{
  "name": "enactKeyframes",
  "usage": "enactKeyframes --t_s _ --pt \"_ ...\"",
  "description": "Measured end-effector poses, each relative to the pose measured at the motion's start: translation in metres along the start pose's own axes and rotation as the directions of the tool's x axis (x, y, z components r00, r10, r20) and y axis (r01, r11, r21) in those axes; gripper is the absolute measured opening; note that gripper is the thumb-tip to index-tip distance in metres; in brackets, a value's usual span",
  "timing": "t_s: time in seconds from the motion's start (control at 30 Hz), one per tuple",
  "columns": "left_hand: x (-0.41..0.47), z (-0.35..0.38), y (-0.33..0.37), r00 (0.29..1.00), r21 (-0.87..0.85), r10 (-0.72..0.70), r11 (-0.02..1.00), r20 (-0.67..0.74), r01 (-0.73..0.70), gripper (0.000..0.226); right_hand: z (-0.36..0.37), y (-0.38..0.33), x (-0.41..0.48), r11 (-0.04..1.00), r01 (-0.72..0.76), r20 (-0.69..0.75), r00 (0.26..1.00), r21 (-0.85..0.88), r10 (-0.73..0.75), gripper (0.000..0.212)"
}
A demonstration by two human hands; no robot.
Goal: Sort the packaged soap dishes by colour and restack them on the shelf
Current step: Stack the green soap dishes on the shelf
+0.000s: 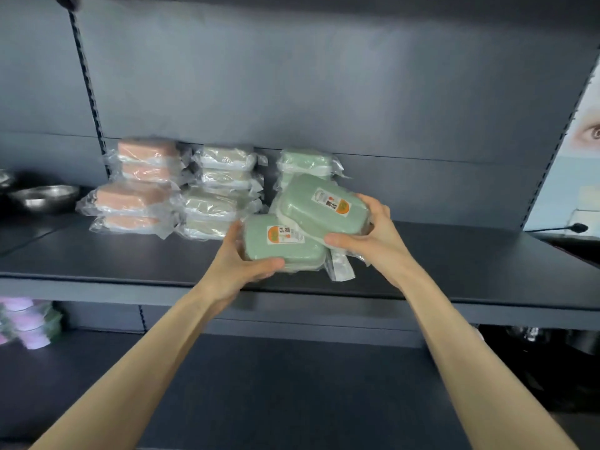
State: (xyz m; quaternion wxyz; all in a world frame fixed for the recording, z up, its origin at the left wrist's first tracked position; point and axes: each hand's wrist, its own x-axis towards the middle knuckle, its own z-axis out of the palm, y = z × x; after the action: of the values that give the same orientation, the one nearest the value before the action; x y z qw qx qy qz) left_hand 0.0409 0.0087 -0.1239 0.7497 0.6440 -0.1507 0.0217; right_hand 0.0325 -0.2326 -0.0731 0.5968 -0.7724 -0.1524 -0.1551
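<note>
Two green packaged soap dishes sit in my hands above the dark shelf [130, 258]. My left hand [238, 264] grips the lower green dish [282, 245], its label facing up. My right hand [370, 235] grips the upper green dish [319, 207], which is tilted and rests partly on the lower one. Behind them stands a stack of green dishes [305, 160] against the back panel. To the left are stacks of pale beige dishes [220, 190] and pink dishes [139, 183].
Metal bowls [43, 196] stand at the shelf's far left. A lower shelf [259, 384] holds pink and green containers [29, 323] at left and dark items at right. A poster [581, 157] borders the right side.
</note>
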Motion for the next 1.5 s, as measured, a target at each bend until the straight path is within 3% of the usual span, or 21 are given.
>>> enactKeyframes --t_s 0.07,0.33,0.5,0.6,0.7,0.8,0.9,1.0,1.13,1.23,1.33,1.5 --pt "0.021 -0.003 0.0 1.0 -0.01 0.021 1.0 -0.02 -0.021 0.105 0.001 0.003 0.016 1.0 0.017 -0.042 0.999 0.015 -0.016 0.078" --pt "0.096 0.003 0.007 0.992 0.046 0.106 0.994 -0.069 -0.103 0.085 -0.003 0.015 0.073 0.998 0.032 -0.198 0.979 -0.052 -0.041 0.074" --pt "0.13 0.0 0.006 0.997 0.053 0.06 0.997 -0.038 -0.058 0.088 -0.002 0.027 0.103 1.0 0.003 -0.172 0.985 0.025 0.001 0.071" --pt "0.143 0.001 0.005 0.997 0.053 0.052 0.997 -0.065 -0.049 0.084 -0.002 0.029 0.117 1.0 0.024 -0.182 0.983 0.014 -0.021 0.055" --pt "0.153 -0.001 0.008 0.988 0.222 0.095 0.973 -0.12 -0.066 0.081 -0.003 0.028 0.13 0.999 0.042 -0.18 0.983 -0.007 -0.042 0.048" --pt "0.158 -0.001 0.006 0.972 0.497 0.176 0.864 -0.156 -0.076 0.077 -0.004 0.03 0.141 0.998 0.045 -0.161 0.986 -0.05 -0.052 0.057" --pt "0.161 0.003 0.002 0.949 0.606 0.247 0.792 -0.195 -0.081 0.058 0.0 0.03 0.151 0.991 0.033 -0.17 0.984 -0.13 -0.055 0.06" --pt "0.167 0.008 -0.001 0.913 0.667 0.32 0.742 -0.254 -0.074 0.057 0.004 0.029 0.158 0.981 0.039 -0.171 0.983 -0.191 -0.073 0.06" --pt "0.17 0.014 -0.004 0.882 0.666 0.367 0.741 -0.295 -0.085 0.062 0.008 0.025 0.163 0.967 0.044 -0.169 0.982 -0.25 -0.089 0.049" --pt "0.169 0.012 -0.008 0.911 0.609 0.327 0.785 -0.251 -0.114 0.065 0.008 0.025 0.166 0.957 0.053 -0.146 0.984 -0.285 -0.098 0.042" --pt "0.166 0.009 -0.012 0.934 0.549 0.285 0.826 -0.216 -0.126 0.075 0.005 0.027 0.166 0.957 0.054 -0.099 0.991 -0.286 -0.086 0.047" --pt "0.17 0.015 -0.008 0.902 0.567 0.325 0.816 -0.285 -0.115 0.072 0.004 0.025 0.168 0.963 0.084 -0.079 0.991 -0.258 -0.107 0.055"
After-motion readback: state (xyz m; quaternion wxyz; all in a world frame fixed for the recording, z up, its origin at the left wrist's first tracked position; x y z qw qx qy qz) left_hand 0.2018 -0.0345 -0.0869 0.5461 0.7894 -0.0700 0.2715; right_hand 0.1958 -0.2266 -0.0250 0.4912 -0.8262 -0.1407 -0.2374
